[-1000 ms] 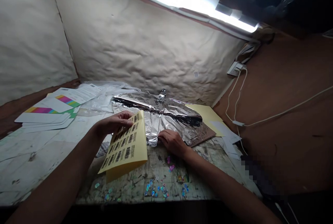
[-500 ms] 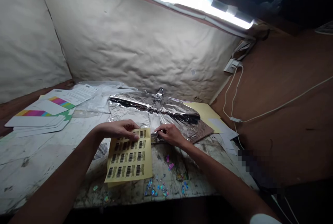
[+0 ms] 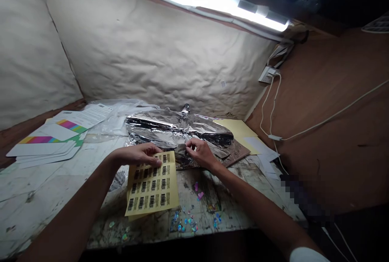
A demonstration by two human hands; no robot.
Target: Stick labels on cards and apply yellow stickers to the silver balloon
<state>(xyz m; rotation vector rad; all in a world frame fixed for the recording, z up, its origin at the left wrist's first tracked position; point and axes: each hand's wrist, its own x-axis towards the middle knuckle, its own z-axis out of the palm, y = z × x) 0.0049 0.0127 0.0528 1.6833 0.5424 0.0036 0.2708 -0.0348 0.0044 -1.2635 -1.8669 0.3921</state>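
My left hand [image 3: 141,154] grips a yellow sheet of barcode labels [image 3: 154,187] by its top, thumb on the printed face. Another yellow edge shows underneath it. Just right of the sheet, my right hand [image 3: 200,153] is closed in a pinch at the near edge of a crumpled silver foil sheet [image 3: 206,130]. A small tab of foil appears to be between its fingertips. The shiny foil lies in layers, with dark folded bands across it, on a brown board [image 3: 238,150].
White cards with coloured stripes [image 3: 45,148] lie at the left, beside clear plastic bags [image 3: 117,112]. Yellow paper [image 3: 235,126] and white paper [image 3: 264,150] are on the right. Glitter pieces [image 3: 184,225] dot the table's front edge. White cables [image 3: 272,104] hang from a wall socket [image 3: 267,74].
My right hand has moved slightly up and away from me with the foil's near edge. My left hand keeps hold of the label sheet almost in place. The view has shifted a little.
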